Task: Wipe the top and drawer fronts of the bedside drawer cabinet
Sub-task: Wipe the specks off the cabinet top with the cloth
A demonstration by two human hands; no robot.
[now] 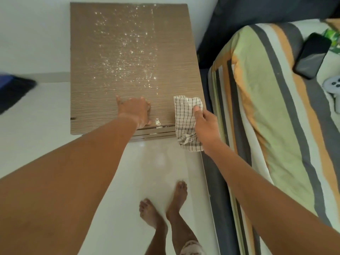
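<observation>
At far left a dark brush (15,91) lies on the white floor (42,111), well apart from the cabinet (88,74), leaving open floor along that side. Your left hand (135,109) rests on the top near its front edge, thumb spread and fingers bent down; you cannot tell whether they hold anything. White specks (127,50) scatter beyond it. Your right hand (206,126) grips the checked cloth (184,116), draped over the front right corner. The striped bed (266,111) stands just beside that edge.

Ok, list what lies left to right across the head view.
Dark blurred object → left hand → cloth → bed → phone → white controller.
</observation>
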